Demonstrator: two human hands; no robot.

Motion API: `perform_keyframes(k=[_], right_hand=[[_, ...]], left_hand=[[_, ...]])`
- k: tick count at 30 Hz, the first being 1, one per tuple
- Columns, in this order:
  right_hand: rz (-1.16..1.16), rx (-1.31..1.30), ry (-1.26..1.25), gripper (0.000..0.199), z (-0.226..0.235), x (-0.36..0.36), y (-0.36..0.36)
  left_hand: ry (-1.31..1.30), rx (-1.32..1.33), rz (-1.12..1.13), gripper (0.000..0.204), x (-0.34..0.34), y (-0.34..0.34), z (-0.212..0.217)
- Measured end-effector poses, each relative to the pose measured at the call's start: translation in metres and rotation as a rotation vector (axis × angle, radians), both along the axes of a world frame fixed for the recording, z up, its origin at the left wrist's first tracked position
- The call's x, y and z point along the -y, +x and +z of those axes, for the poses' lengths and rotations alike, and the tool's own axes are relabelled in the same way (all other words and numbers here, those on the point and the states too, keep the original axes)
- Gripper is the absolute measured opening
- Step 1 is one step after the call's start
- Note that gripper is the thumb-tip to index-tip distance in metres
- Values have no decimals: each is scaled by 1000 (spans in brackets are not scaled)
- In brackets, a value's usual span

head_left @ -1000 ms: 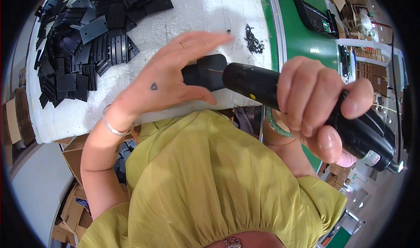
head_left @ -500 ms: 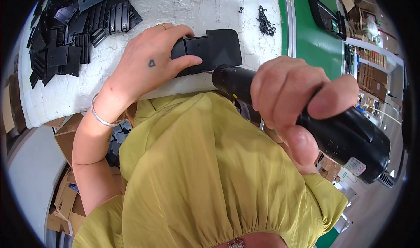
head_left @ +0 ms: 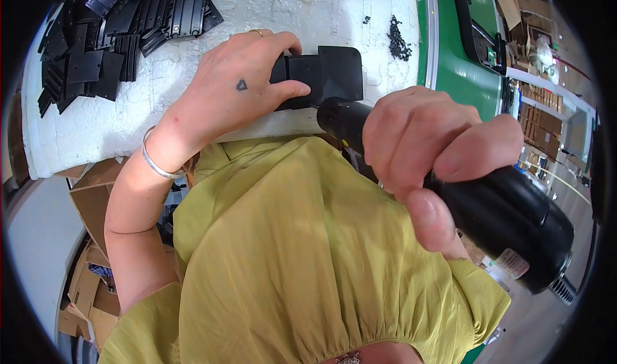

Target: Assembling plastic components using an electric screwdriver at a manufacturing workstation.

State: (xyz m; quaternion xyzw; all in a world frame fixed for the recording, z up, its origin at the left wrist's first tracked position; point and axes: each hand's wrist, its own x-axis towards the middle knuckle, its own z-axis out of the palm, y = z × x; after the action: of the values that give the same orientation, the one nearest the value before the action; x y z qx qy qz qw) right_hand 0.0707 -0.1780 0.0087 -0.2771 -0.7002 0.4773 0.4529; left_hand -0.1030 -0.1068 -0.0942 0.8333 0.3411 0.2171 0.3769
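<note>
My left hand (head_left: 247, 81) grips a flat black plastic part (head_left: 340, 73) at its left end, thumb across the near face and fingers over the far edge. The part lies on the white work surface close to its near edge. In my right hand (head_left: 443, 145) is a black electric screwdriver (head_left: 508, 216), fingers wrapped round its body. Its nose points left and meets the near edge of the black part. Whether the bit sits in a screw is too small to tell.
A heap of black plates and ribbed strips (head_left: 96, 49) covers the far left of the white foam-like surface (head_left: 283, 17). Small black screws (head_left: 398, 39) lie in a pile at the far right. Beyond is a green bench (head_left: 456, 75) with a black frame (head_left: 479, 33). Cardboard boxes (head_left: 96, 203) stand lower left.
Both hands, the black part and the surface sit slightly differently in view. The part and left hand appear shifted a little right; the screwdriver's tail end is lower. Both grips are kept.
</note>
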Motion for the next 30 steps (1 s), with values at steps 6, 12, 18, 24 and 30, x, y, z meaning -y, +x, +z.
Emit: perform_keyframes(k=[6, 12, 18, 24, 30], right_hand=[[-162, -99, -39, 31, -5, 5, -3], [11, -25, 42, 30, -9, -4, 0], [29, -26, 35, 30, -11, -3, -2], [63, 34, 0, 29, -1, -8, 2], [-172, -433, 1, 28, 5, 0, 8]], left_hand=[[8, 18, 20, 36, 2, -1, -3], [22, 64, 20, 36, 3, -3, -7], [6, 60, 17, 35, 4, -1, -5], [28, 39, 34, 36, 1, 3, -5], [-90, 121, 90, 41, -9, -1, -3]])
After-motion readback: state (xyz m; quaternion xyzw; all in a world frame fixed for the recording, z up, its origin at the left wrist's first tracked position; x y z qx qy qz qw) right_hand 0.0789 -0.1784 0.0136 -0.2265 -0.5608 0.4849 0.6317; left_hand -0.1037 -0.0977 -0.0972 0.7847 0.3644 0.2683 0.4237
